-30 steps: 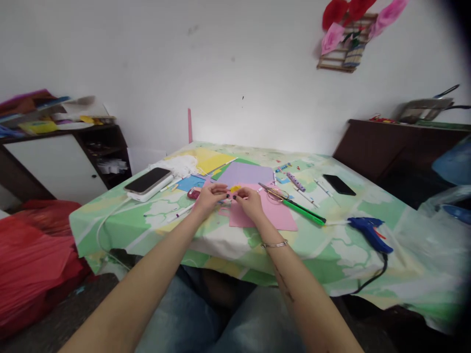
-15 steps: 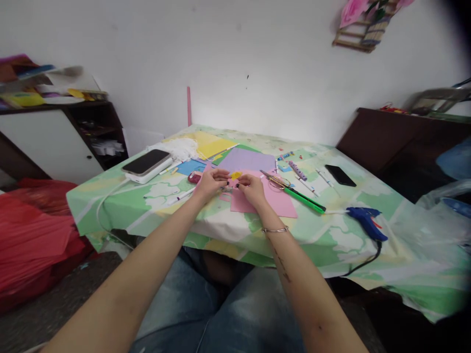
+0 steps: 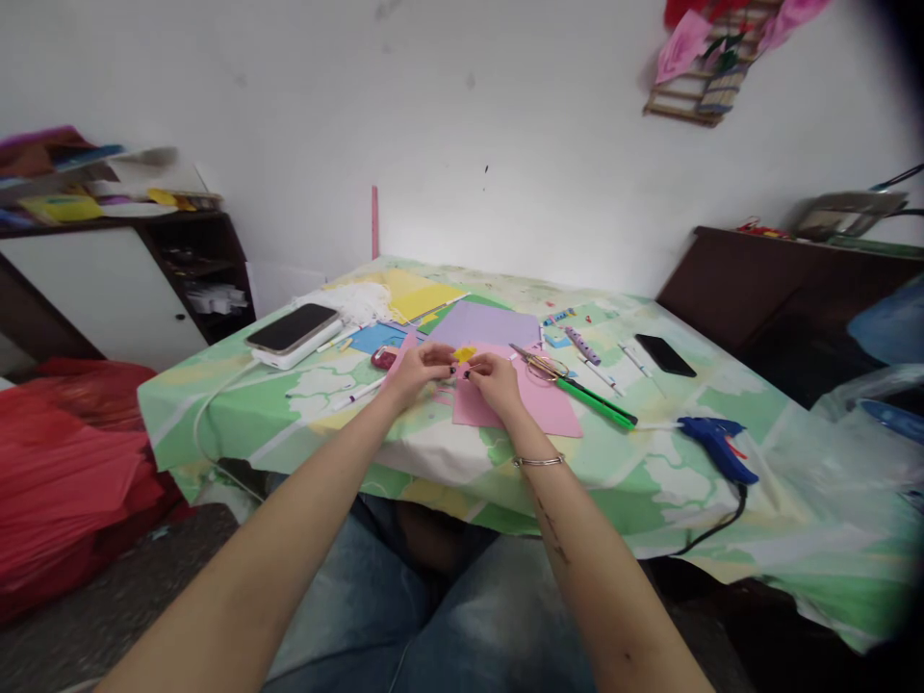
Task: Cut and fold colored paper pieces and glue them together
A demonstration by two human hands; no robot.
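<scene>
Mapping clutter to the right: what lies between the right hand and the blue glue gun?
Head view: from the right hand, bare pink sheet, then the long green tool, its near end pointing towards the glue gun.

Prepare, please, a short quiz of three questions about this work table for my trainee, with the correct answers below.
1. Which colour has the small piece by the fingers of the left hand and right hand? A) red B) yellow C) black
2. True or false: the bracelet is on the right wrist.
3. Fill in one word: the blue glue gun lies to the ____ of the large pink sheet.

Key: 1 B; 2 true; 3 right.
</scene>
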